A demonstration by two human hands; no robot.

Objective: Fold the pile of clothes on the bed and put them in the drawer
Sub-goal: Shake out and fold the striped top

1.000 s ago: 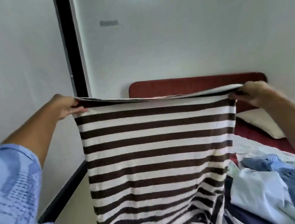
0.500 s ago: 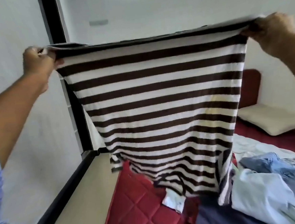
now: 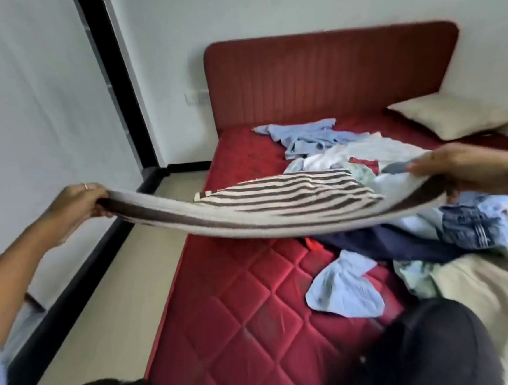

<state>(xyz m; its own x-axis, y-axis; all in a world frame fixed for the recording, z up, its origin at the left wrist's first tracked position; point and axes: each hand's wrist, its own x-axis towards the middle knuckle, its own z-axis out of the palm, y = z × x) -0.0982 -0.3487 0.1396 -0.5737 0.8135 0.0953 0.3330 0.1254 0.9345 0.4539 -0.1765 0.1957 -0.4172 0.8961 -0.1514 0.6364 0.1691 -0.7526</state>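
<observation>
Clothes everywhere on the right, and we are looking down at a loose pile of clothes spread from mid-bed toward the near right corner: pale blue shirts, a white piece, a navy garment, a beige sheet. Our left hand has its grip curled round one end of the striped shirt, and our right hand pinches the other end, so the brown-and-cream knit hangs nearly flat between them, sagging in the middle, above the bed and clear of it. Motion blurs its near edge. Under it the quilted red mattress shows bare diamond stitching along the left side, with a strip of pale floor beside it. A cream pillow sits by the padded red headboard.
</observation>
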